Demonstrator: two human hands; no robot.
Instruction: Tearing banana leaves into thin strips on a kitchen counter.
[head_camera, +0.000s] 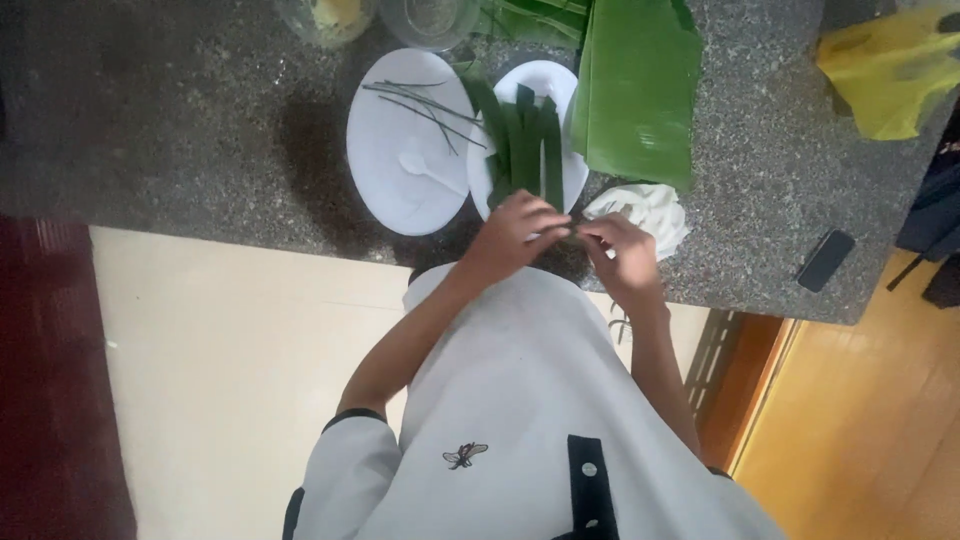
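Observation:
My left hand (515, 235) and my right hand (622, 252) meet at the counter's near edge, both pinching a thin green leaf strip (563, 232) between their fingertips. Just beyond them a white oval plate (560, 82) holds several dark green leaf strips (525, 140). To its left a second white plate (400, 190) carries a white plastic spoon (428, 172) and thin leaf ribs (425, 105). A white cloth or bag (650, 210) lies by my right hand.
Large banana leaves (640, 85) lie folded on the speckled stone counter (180, 120). Two clear containers (430, 18) stand at the back. A yellow plastic bag (890, 70) and a dark phone (826, 260) sit at the right.

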